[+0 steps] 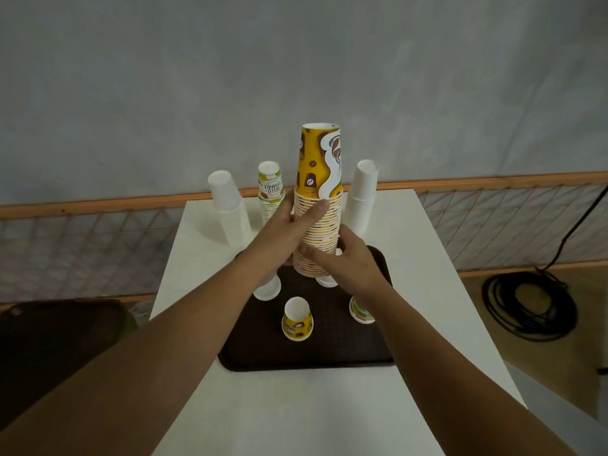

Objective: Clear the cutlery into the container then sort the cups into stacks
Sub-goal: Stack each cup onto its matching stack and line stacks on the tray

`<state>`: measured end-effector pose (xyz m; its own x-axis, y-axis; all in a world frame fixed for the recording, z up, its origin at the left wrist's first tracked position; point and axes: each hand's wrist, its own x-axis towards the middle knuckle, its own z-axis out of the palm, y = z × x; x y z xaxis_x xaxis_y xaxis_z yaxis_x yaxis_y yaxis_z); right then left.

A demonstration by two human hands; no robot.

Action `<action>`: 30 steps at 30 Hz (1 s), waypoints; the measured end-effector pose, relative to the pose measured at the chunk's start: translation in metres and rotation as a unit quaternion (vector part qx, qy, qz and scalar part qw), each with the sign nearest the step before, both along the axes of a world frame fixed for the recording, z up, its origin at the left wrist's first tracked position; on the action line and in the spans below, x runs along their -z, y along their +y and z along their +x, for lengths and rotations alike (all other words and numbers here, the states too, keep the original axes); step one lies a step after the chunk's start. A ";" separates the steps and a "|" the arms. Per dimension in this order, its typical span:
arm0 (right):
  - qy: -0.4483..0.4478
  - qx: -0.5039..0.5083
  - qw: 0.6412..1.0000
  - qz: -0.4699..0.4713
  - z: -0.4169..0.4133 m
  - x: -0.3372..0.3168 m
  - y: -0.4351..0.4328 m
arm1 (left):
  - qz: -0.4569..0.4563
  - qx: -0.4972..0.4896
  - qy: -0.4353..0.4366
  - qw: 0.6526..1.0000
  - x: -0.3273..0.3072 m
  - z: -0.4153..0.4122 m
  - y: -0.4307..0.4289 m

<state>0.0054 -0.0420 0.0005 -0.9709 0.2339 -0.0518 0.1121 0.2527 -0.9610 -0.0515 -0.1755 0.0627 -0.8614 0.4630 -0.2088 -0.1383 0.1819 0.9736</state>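
The tall stack of yellow cups (pixel 317 205) is mustard yellow, scattered with brown coffee beans and small brown squares. A white curl of steam winds up the top cup, and lower down the rims show as thin yellow, white and brown bands. The left white stack (pixel 228 209) and the right white stack (pixel 362 199) are plain white. The Hello Summer stack (pixel 269 189) is white with lime-green patches and dark lettering. On the dark brown, finely gridded tray (pixel 329 352), a lone yellow cup (pixel 297 320) repeats the brown print, a white cup (pixel 268 289) is plain, and a third cup (pixel 361 311) seems to carry green and brown blocks. The table (pixel 296 409) is white, the coiled cable (pixel 529 307) black.
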 end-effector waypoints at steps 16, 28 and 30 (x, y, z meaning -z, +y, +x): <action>-0.097 -0.168 0.978 0.079 -0.005 -0.036 0.084 | 0.052 -0.138 -0.050 0.988 0.040 0.026 0.034; -0.027 -0.250 0.968 0.013 -0.024 -0.050 0.045 | -0.043 -0.102 -0.050 0.993 0.049 0.053 -0.015; -0.028 -0.273 0.962 0.017 -0.021 -0.049 0.034 | -0.051 -0.094 -0.035 0.994 0.053 0.060 -0.032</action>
<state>-0.0159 -0.0085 0.0492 -0.9455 -0.3066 -0.1097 0.0061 0.3203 -0.9473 0.0084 -0.2071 0.0101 -0.9122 0.2690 -0.3090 -0.2459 0.2439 0.9381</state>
